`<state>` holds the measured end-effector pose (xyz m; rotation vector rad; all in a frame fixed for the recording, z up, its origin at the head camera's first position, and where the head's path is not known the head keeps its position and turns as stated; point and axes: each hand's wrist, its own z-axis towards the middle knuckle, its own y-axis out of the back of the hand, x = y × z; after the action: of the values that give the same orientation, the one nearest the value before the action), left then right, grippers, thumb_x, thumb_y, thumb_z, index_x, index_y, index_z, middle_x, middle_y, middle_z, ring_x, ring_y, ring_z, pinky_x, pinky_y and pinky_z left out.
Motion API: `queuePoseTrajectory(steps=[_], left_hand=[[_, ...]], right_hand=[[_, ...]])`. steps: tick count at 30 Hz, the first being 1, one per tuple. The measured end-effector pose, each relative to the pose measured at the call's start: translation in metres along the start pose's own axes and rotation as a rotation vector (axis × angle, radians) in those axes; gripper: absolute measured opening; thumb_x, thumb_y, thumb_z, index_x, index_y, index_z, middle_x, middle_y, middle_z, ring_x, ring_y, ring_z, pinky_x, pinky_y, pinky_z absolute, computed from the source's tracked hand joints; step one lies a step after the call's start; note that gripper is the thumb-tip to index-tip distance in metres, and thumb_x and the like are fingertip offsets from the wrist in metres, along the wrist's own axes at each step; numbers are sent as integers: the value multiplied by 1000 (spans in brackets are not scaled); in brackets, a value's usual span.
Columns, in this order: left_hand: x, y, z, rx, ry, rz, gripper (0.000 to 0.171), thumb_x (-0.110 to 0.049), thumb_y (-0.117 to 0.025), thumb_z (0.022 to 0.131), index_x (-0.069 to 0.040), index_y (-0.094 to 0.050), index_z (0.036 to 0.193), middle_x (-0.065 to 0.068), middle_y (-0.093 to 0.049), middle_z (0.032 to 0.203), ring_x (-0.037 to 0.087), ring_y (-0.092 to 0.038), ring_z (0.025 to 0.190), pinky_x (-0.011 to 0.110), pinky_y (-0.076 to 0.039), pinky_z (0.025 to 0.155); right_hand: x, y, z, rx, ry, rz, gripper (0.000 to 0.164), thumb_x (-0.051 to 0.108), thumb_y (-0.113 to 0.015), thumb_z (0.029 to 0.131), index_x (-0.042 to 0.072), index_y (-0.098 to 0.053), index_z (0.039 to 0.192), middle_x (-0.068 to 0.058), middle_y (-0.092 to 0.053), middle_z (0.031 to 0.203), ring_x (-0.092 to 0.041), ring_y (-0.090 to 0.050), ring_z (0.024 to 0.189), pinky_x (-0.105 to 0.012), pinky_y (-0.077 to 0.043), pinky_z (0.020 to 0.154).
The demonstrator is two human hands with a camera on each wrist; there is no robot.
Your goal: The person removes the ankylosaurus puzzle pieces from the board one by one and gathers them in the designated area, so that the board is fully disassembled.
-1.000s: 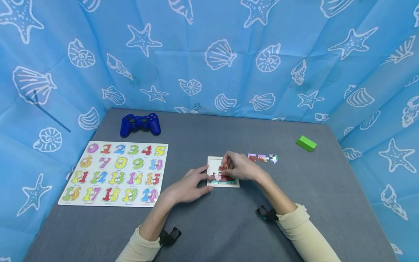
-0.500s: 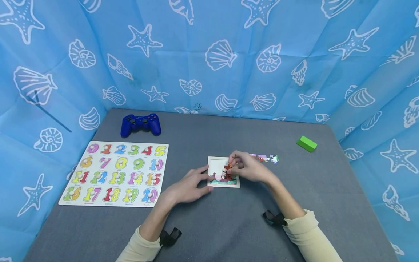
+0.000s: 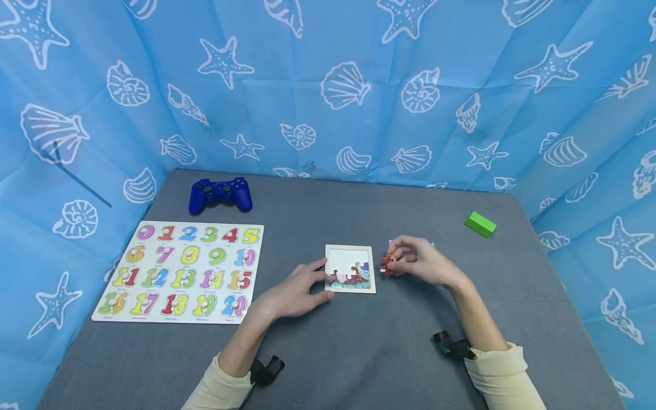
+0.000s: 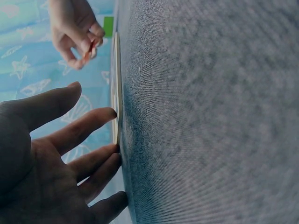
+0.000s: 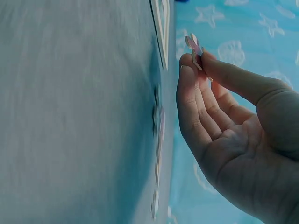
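Note:
A small square jigsaw puzzle board [image 3: 339, 259] with a pale frame lies on the table, several pieces of a picture fitted in its lower and right parts. My left hand [image 3: 297, 291] rests at its left side, fingers extended, with fingertips [image 4: 110, 113] at the board's edge. Right of the board, my right hand [image 3: 422, 261] pinches a reddish puzzle piece [image 3: 387, 265] between thumb and fingers. The right wrist view shows this puzzle piece [image 5: 193, 48] held up off the table. Behind the right hand, a row of loose puzzle pieces [image 5: 157, 158] is mostly hidden in the head view.
A large number puzzle board [image 3: 171, 273] with knobbed pieces lies at the left. Behind it sits a blue game controller [image 3: 220, 195]. A green block [image 3: 480, 224] stands at the back right. Blue curtains [image 3: 307, 85] with shell prints rise behind the grey table [image 3: 328, 353].
My right hand has moved right, off the small puzzle board, carrying the reddish puzzle piece; the fitted pieces at the board's right now show. My left hand has stayed in place.

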<state>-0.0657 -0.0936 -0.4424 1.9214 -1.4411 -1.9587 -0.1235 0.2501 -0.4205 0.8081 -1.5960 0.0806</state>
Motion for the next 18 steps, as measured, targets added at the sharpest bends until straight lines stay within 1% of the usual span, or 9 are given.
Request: queuePoseTrajectory(steps=[1, 4, 5, 7, 8, 9, 10, 13, 18], left_hand=[[5, -2, 2, -7, -15, 19, 49, -38, -65, 108, -10, -67, 148, 16, -33, 178, 42, -34, 162, 64, -37, 126], [8, -3, 3, -23, -47, 38, 49, -42, -65, 108, -10, -69, 146, 18, -35, 177, 44, -37, 159, 63, -39, 124], [5, -1, 2, -16, -37, 17, 49, -39, -66, 107, -9, -69, 145, 18, -35, 177, 45, -36, 160, 65, -37, 126], [5, -2, 3, -20, -43, 14, 48, -37, -67, 107, -8, -70, 144, 19, -35, 177, 46, -36, 160, 65, -37, 126], [2, 0, 1, -17, -35, -8, 47, -34, -68, 106, -6, -70, 144, 19, -35, 177, 47, -35, 160, 66, -34, 127], [4, -1, 3, -16, -31, -5, 47, -35, -67, 106, -7, -70, 144, 18, -35, 177, 46, -35, 161, 66, -34, 127], [3, -1, 3, -9, -15, -24, 47, -33, -68, 106, -7, -69, 145, 17, -33, 178, 45, -32, 162, 67, -31, 129], [14, -7, 8, -11, -10, -9, 47, -36, -68, 106, -10, -69, 146, 14, -33, 179, 42, -32, 164, 65, -32, 129], [29, -15, 15, -18, -12, 23, 48, -39, -68, 106, -14, -69, 147, 11, -33, 180, 39, -33, 164, 63, -34, 129]], right_hand=[[-2, 4, -2, -16, 0, -10, 28, -2, -74, 99, -9, -61, 122, -26, -72, 106, -13, -76, 87, -41, -67, 83], [-8, 15, -9, -63, 0, -33, 27, -2, -74, 99, -10, -63, 123, -27, -72, 106, -11, -77, 87, -40, -67, 82], [-10, 18, -11, -76, -1, -42, 27, -1, -73, 100, -10, -63, 123, -27, -72, 106, -10, -76, 86, -39, -67, 81], [-14, 24, -14, -102, 0, -45, 27, -2, -73, 100, -11, -64, 123, -27, -72, 105, -9, -77, 86, -38, -67, 81], [-15, 26, -15, -112, 1, -44, 27, -2, -73, 100, -12, -64, 124, -26, -72, 105, -8, -76, 86, -37, -67, 80], [-17, 28, -16, -121, 2, -47, 27, -3, -73, 100, -13, -64, 124, -26, -73, 104, -7, -76, 85, -36, -67, 80], [-18, 30, -17, -128, 2, -51, 27, -3, -73, 100, -13, -64, 123, -26, -73, 103, -6, -76, 85, -35, -67, 79], [-22, 35, -20, -138, -2, -57, 27, -4, -72, 99, -15, -64, 123, -26, -73, 101, -5, -75, 83, -34, -67, 78], [-26, 38, -21, -131, -41, -80, 26, -3, -70, 101, -14, -64, 124, -25, -72, 104, -7, -75, 83, -32, -67, 78]])
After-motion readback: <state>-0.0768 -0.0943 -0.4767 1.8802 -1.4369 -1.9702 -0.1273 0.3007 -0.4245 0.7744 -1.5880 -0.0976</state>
